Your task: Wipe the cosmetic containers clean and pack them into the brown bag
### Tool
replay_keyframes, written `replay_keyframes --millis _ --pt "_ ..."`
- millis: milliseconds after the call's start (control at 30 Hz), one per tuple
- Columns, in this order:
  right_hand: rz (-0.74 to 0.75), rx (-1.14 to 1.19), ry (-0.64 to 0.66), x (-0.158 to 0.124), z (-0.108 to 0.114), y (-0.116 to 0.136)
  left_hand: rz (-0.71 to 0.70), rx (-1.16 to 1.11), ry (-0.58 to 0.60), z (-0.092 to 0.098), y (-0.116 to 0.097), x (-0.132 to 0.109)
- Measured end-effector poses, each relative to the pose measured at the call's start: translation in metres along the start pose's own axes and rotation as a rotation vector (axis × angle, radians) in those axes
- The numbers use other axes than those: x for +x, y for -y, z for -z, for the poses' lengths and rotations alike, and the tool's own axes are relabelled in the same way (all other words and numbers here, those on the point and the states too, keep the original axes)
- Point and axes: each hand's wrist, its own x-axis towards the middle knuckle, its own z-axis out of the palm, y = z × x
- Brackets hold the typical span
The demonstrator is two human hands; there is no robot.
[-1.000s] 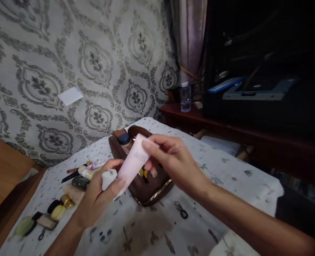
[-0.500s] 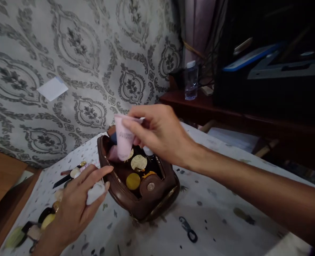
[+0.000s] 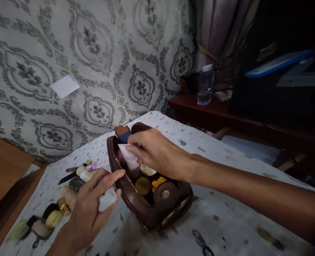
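A brown leather cosmetic bag [image 3: 125, 195] lies unzipped on the patterned white cloth. My right hand [image 3: 159, 153] grips a pink cosmetic tube [image 3: 130, 160] by its flat upper end, with its lower part down inside the bag. Next to the tube are a patterned round compact [image 3: 148, 170] and a yellow-green round lid [image 3: 142, 186]; an orange item [image 3: 158, 182] shows behind the bag's flap. My left hand [image 3: 89, 206] pinches a crumpled white tissue [image 3: 107, 200] between thumb and fingers. Its index fingertip rests at the bag's zippered left rim.
Left of the bag lie several cosmetics, among them a foundation bottle [image 3: 40, 226], a yellow round container [image 3: 54, 218] and a gold-capped item [image 3: 64, 207]. A water bottle [image 3: 205, 87] stands on the dark red shelf [image 3: 186, 102]. Patterned wallpaper rises behind the cloth.
My right hand has lowered the pink tube from above the bag into its opening. The left hand keeps the tissue at the rim. The whole view has shifted slightly.
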Motion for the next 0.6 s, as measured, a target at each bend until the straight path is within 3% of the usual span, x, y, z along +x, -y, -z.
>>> replay_keyframes --millis 167,333,467,600 --pt "-0.082 -0.021 0.089 0.003 -0.003 0.007 -0.010 0.004 -0.017 0.000 -0.001 0.001" --pt "-0.097 -0.028 0.229 0.012 -0.015 0.015 0.072 0.038 -0.127 0.004 0.001 0.012" --pt "-0.056 0.066 0.290 0.013 -0.012 0.009 0.144 -0.003 0.044 0.013 0.005 0.032" --pt "-0.025 0.125 0.509 0.022 0.007 0.000 0.108 -0.025 0.206 0.021 0.011 0.048"
